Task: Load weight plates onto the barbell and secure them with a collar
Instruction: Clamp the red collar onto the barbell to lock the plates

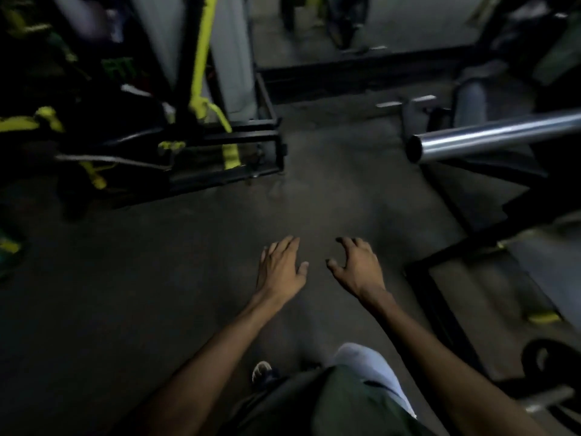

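Head view: the largest thing seen is the dark gym floor (195, 278), which fills the middle of the frame. In the upper left a black and yellow machine frame (201, 99) is seen, blurred. In the upper right the bare chrome barbell sleeve (490, 136) is found, with its open end turned toward the frame's centre and its long axis run out to the right edge, slightly upward. No plate and no collar are seen on it. At the lower right edge a dark round shape (547, 360) is glimpsed, which may be judged a weight plate, though it cannot be told for certain. Both arms are stretched forward over the floor in the lower centre. The left hand (279, 269) is held flat with the fingers spread and nothing in it; the right hand (358, 265) is held with the fingers curled apart, likewise empty.

The barbell sleeve lies up and to the right of both hands, well apart from them, and the right hand is the nearer. The task is judged barely begun: a plate has yet to be fetched. No brand, label or writing can be read; the picture is too dim and blurred.
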